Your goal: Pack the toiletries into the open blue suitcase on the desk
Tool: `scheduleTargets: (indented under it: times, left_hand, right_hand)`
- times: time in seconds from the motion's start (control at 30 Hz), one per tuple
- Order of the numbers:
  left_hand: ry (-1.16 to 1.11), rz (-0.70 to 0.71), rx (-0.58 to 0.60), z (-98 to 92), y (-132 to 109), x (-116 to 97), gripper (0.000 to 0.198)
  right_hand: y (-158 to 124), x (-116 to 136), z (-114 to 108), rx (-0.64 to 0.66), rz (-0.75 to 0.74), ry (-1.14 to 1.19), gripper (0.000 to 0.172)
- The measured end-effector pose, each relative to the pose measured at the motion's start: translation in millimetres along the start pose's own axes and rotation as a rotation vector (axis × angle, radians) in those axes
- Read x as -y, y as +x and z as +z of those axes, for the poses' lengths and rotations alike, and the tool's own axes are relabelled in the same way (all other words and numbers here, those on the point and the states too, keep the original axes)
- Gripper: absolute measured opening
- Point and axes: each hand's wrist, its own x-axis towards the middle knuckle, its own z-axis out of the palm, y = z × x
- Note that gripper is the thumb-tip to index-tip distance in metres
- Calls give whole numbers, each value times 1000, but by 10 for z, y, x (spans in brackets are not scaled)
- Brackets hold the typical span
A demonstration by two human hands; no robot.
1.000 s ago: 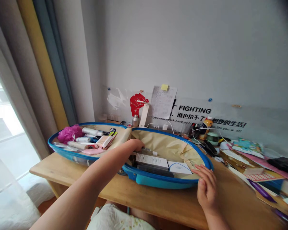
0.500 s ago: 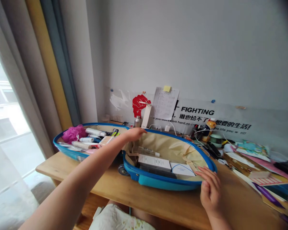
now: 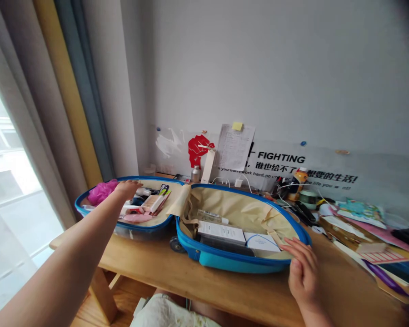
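Observation:
A blue suitcase [image 3: 240, 266] with a beige lining lies unfolded on a wooden table. My left hand [image 3: 127, 188] reaches over its left half with fingers stretched out, above a white bottle [image 3: 143, 192] and beside a purple mesh bath puff [image 3: 101, 191]. What lies under its palm is hidden. My right hand [image 3: 301, 268] rests its extended fingers over the near right rim of the other half, thumb outside. In that half are a long white box [image 3: 221, 231], a white box with a blue curve [image 3: 261, 242] and a clear tube [image 3: 213, 217].
Several items, among them a pink pouch-like thing [image 3: 138, 218], fill the left half. Behind the suitcase stand a silver bottle [image 3: 195, 173] and a tall white box [image 3: 208, 166]. Papers, a jar [image 3: 307, 199] and a purple strip [image 3: 385, 276] clutter the table's right side.
My left hand has moved left from the middle hinge area to above the left half's contents. My right hand has stayed at the right rim. The view has shifted slightly.

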Motion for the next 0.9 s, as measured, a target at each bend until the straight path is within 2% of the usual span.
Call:
scheduleTargets:
  times: [0.17,0.3,0.37,0.47,0.53,0.6,0.7,0.77,0.8,0.9]
  left_hand:
    - [57,35,12,41,73,19,60]
    - [41,9,11,18,58,34,55]
    - [26,-16,-17,-70,54,13,51]
    - [-66,-21,-155,-360,85,-168,48]
    - [-164,31,-280,-627,125,-432,47]
    - [-263,141,-355,-885,164,-805,47]
    - [-344,449,-322,-1138,188,-1476,48]
    - [-366,630,-224,-1180,174,-1909,46]
    - [-365,677,-174,-1165,162,-2098,45]
    - [-342,716,-66,-1021,124,-2501,42]
  right_hand:
    - [4,4,1,-4,-4,13,33]
    - [-4,3,0,-3,-2,10,33]
    - [-10,2,0,-4,9,21,33]
    - [-17,-3,2,2,14,28,33]
    - [-17,-8,6,6,14,20,33]
    - [-12,-8,8,0,18,13,33]
    - [2,1,3,-1,1,14,32]
    - [9,10,-6,4,-13,9,32]
    - [11,14,-11,6,-16,5,32]
    - [13,20,-22,7,-17,-1,32]
